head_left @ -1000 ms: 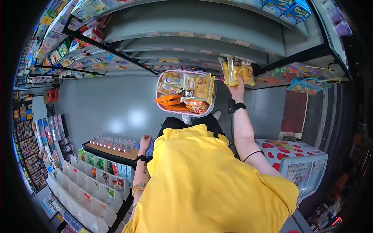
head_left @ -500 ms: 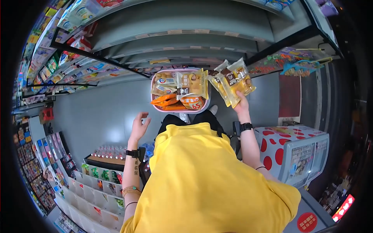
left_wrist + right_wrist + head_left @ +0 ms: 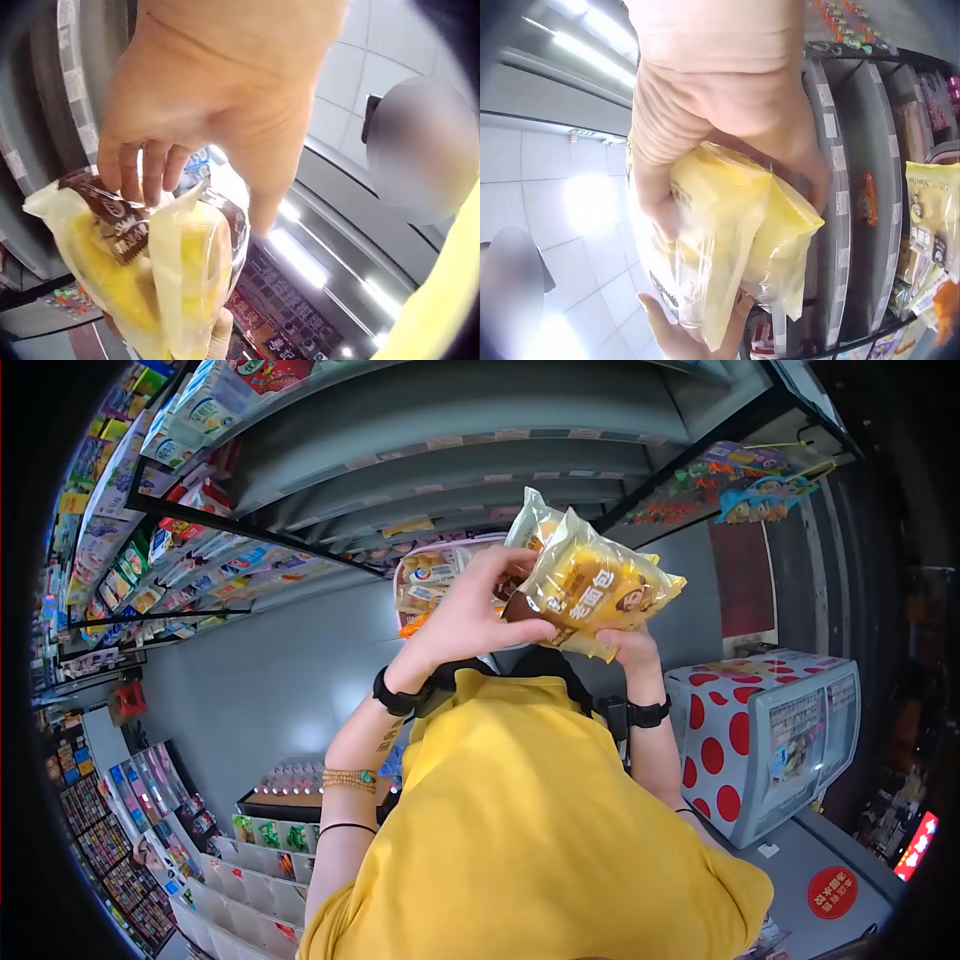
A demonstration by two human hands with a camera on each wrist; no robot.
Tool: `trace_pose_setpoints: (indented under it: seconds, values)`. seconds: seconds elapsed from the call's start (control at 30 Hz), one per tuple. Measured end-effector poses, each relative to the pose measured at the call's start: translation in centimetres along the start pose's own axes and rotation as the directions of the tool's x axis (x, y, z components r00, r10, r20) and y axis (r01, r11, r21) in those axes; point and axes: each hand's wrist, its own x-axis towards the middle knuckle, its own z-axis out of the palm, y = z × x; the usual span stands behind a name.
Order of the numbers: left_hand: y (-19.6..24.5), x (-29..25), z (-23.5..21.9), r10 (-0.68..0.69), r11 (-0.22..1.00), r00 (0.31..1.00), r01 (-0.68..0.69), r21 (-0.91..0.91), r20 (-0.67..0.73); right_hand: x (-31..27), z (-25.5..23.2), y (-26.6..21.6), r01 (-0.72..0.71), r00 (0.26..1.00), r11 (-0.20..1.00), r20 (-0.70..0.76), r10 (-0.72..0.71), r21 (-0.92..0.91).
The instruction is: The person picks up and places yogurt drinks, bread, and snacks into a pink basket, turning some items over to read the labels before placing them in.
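Two yellow-and-brown bread packets [image 3: 605, 592] are held side by side, tilted, in front of the torso. My right hand [image 3: 638, 650] grips their lower right part; in the right wrist view its thumb and fingers [image 3: 814, 176] lie on opposite sides of the packets [image 3: 720, 217]. At their brown left ends is my left hand [image 3: 465, 610], its fingers over one packet and its thumb against the other. The left wrist view shows these fingers [image 3: 152, 169] bent onto the wrappers [image 3: 112, 262]. Behind the hands stands a pink-rimmed basket [image 3: 398, 585] of packaged food, partly hidden.
Grey shelves [image 3: 480, 455] run across the front, with packaged goods [image 3: 190, 520] on the left. Small packets [image 3: 765, 500] hang at the right. A red-dotted freezer [image 3: 720, 745] is at the right, and white bins [image 3: 250, 890] stand at the lower left.
My left hand has risen from beside my body and moved right onto the packets. My right hand has brought them away from the shelf, toward my body, and turned them.
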Motion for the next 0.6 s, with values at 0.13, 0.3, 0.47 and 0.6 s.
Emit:
trace_pose_setpoints:
  seconds: [0.13,0.3,0.47,0.6]
  values:
    - [2.2,-0.4,0.4,0.024,0.984,1.0,-0.024,0.175,0.002,-1.2,1.4,0.4,0.004,1.0,0.999,0.008,-0.004,-0.032]
    - [1.2,-0.8,0.2,-0.007,0.997,0.999,0.002,0.083,0.054,-2.0,2.7,1.3,0.0,1.0,1.0,-0.027,-0.001,-0.024]
    - [-0.5,-1.2,-0.2,-0.089,0.987,0.994,0.097,-0.127,0.066,-1.9,3.0,2.6,0.013,1.0,0.999,-0.003,-0.013,0.037]
    - [-1.3,-1.3,-0.5,-0.179,0.954,0.981,0.192,-0.232,0.076,-1.3,3.5,3.3,0.045,0.996,0.982,0.071,-0.059,0.182]
